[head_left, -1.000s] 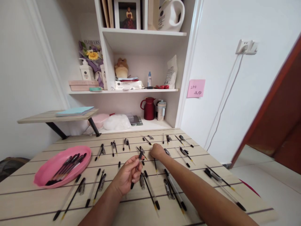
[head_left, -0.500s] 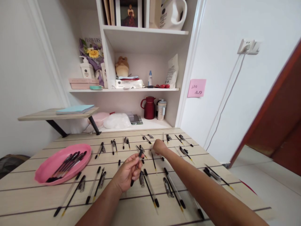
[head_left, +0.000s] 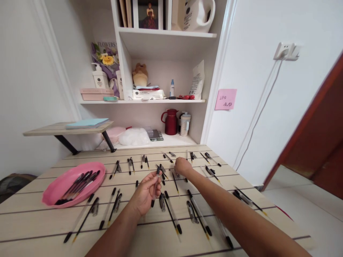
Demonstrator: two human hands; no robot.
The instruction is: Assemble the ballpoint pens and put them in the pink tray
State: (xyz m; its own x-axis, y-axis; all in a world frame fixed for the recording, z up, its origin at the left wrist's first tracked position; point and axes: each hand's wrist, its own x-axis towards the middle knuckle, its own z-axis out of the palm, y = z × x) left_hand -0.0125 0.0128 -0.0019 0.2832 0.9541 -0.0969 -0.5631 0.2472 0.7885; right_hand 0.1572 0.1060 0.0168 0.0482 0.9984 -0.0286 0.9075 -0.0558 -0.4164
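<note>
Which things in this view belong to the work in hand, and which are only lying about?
Seem part of the work:
pen in the left hand
loose pen parts on the table
pink tray with pens

Seem only lying about:
red jug
cup
plush toy
blue papers

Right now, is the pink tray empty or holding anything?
Partly filled: several pens lie slantwise inside the pink tray, with bare pink floor visible beside them.
</note>
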